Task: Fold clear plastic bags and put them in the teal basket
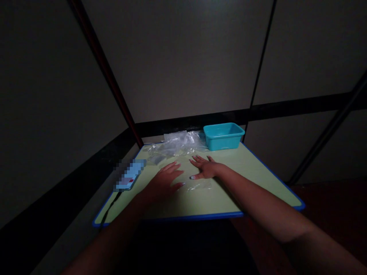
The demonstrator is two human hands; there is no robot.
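Note:
A clear plastic bag (197, 186) lies flat near the middle of the pale green table (183, 206). On its left side is my left hand (169, 177), fingers apart, holding nothing. My right hand (204, 168) rests palm down over the bag's right part, its fingers spread. The bag's far part is hard to make out under and between the hands. Beyond my hands, several more clear plastic bags (180, 142) lie in a loose, overlapping pile.
A turquoise plastic basin (225, 142) stands at the table's back right, beside the pile. At the left edge lies a phone-like device (130, 175), partly blurred out, with a dark strap (110, 208) hanging from it. Dark walls rise behind and to the left.

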